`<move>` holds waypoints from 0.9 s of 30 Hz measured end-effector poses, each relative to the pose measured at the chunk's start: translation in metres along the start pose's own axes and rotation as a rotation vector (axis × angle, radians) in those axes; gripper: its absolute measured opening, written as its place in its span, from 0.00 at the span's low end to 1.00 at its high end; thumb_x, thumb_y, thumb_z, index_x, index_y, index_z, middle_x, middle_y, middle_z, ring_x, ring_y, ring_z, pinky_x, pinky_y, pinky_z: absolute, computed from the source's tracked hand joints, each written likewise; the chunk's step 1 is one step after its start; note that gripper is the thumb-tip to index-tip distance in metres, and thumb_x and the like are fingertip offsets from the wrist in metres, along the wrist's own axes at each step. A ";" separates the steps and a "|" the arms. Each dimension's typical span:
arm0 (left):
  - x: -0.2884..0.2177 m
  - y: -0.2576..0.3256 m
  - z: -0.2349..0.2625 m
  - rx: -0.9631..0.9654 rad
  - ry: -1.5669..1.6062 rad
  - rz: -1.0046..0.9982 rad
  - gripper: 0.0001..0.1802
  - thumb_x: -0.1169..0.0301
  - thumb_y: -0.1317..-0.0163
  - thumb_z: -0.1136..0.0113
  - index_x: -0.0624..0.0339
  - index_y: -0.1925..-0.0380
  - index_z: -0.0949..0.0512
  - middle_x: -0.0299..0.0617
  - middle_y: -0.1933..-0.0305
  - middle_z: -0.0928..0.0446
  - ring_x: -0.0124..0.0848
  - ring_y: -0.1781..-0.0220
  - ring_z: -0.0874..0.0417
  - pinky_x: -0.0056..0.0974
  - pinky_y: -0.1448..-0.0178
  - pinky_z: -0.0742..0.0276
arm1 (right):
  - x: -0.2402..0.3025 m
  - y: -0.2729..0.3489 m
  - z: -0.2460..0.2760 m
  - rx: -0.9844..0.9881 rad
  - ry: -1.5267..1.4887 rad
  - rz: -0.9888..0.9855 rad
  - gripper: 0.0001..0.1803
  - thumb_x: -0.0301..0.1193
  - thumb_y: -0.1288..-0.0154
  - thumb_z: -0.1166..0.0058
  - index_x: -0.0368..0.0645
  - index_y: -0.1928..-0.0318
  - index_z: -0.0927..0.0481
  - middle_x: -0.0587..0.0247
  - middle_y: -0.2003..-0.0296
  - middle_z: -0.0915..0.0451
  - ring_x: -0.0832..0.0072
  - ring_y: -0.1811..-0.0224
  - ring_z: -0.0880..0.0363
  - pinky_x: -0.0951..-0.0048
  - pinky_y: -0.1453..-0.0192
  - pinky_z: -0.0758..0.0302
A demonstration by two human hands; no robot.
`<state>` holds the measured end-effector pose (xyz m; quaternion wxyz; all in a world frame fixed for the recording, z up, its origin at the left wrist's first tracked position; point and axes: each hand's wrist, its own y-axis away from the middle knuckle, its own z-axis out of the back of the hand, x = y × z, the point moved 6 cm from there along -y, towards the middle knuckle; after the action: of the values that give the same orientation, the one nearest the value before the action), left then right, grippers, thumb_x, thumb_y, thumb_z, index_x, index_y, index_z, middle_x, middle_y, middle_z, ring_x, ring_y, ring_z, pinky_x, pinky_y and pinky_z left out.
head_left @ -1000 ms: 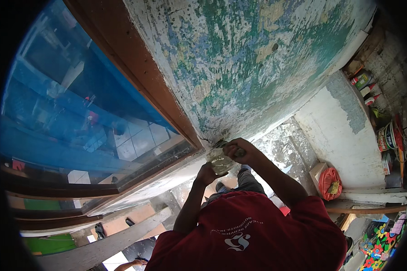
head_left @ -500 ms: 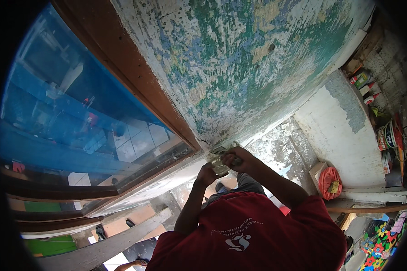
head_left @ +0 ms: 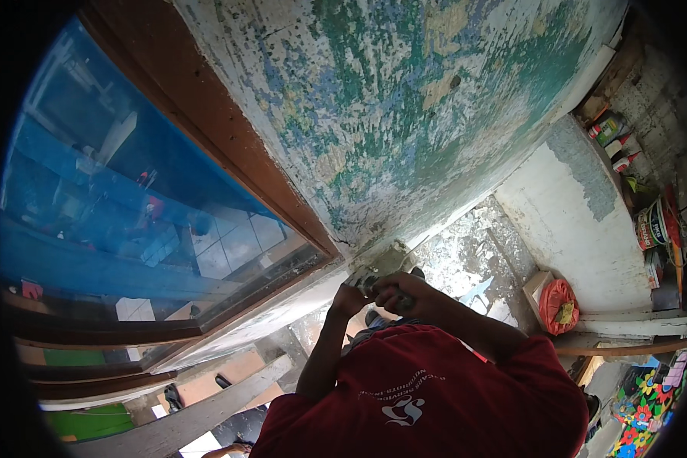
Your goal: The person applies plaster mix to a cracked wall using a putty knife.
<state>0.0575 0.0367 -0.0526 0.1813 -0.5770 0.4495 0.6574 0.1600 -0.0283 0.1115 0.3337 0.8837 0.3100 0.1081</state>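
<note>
Both my hands are close together in front of my body, just below the wall corner by the window frame. My right hand (head_left: 403, 290) is closed round a hand tool with a dull grey-green handle (head_left: 404, 303); its kind is hard to make out. My left hand (head_left: 348, 300) is closed too, its fingers at a small greyish piece (head_left: 365, 283) beside the right fist. What the left fingers hold is mostly hidden. Beyond the hands rises a wall (head_left: 404, 130) with patchy, scraped green, blue and white paint.
A brown-framed window (head_left: 240, 130) with blue behind the glass is on the left. Paint flakes lie on the floor (head_left: 466, 252). To the right are a red plastic bag (head_left: 559, 309), a paint tub (head_left: 652, 227) and bottles (head_left: 606, 130) on a ledge. Sandals (head_left: 173, 397) lie lower left.
Both hands have drawn back from the wall corner toward my body, the right fist turning slightly. The pale flat piece seen beneath them earlier no longer shows.
</note>
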 end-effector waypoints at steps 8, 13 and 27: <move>0.002 -0.007 0.004 -0.077 -0.185 -0.212 0.16 0.62 0.35 0.54 0.57 0.51 0.29 0.44 0.49 0.26 0.40 0.45 0.26 0.43 0.45 0.25 | 0.001 -0.047 -0.005 0.003 -0.126 0.229 0.06 0.25 0.36 0.53 0.33 0.64 0.29 0.63 0.77 0.29 0.86 0.79 0.32 0.86 0.81 0.35; 0.052 -0.004 0.026 -0.129 0.118 -0.236 0.14 0.63 0.37 0.52 0.54 0.54 0.28 0.43 0.52 0.26 0.38 0.45 0.27 0.42 0.48 0.25 | -0.006 -0.066 -0.010 0.023 0.117 0.399 0.06 0.27 0.36 0.53 0.35 0.65 0.28 0.62 0.75 0.28 0.82 0.78 0.31 0.85 0.79 0.33; -0.011 0.017 0.002 0.114 1.022 0.011 0.09 0.71 0.41 0.52 0.55 0.61 0.25 0.35 0.63 0.23 0.29 0.61 0.21 0.34 0.61 0.23 | -0.014 -0.050 0.007 -0.096 -0.157 0.351 0.08 0.27 0.37 0.52 0.37 0.61 0.32 0.60 0.70 0.28 0.79 0.76 0.31 0.79 0.77 0.31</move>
<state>0.0464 0.0319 -0.0362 -0.0337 -0.8114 0.5189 0.2668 0.1285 -0.0113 0.0740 0.3745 0.9130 0.1185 0.1100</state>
